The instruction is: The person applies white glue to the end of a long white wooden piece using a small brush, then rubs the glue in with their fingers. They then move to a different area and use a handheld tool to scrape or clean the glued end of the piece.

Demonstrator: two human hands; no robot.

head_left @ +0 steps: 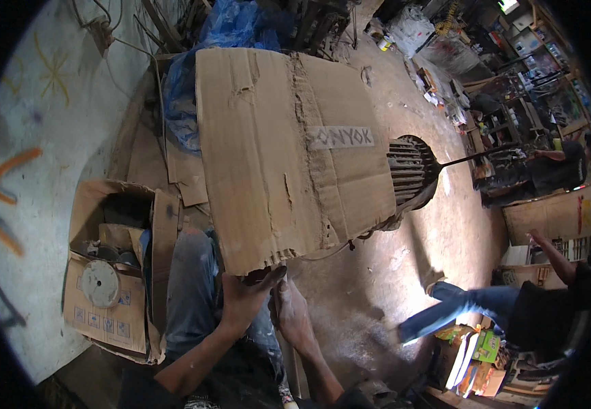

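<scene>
A large brown cardboard sheet [261,157], creased and torn at its near edge, lies in front of me over a dark slatted metal piece [411,167]. Just below that ragged edge, my left hand [244,300] is closed around a small dark object [265,275] whose kind I cannot make out. Close beside it, my right hand [292,312] has its fingers curled together at the same spot. What the right fingers grip is hidden. Both hands are above my jeans-clad legs [193,286].
An open carton [162,238] with a grey disc [100,283] stands at left by a pale wall [43,136]. Blue plastic sheeting [231,27] is bunched behind the cardboard. Other people [486,307] are at the right, near cluttered shelves and boxes on a dusty floor [370,293].
</scene>
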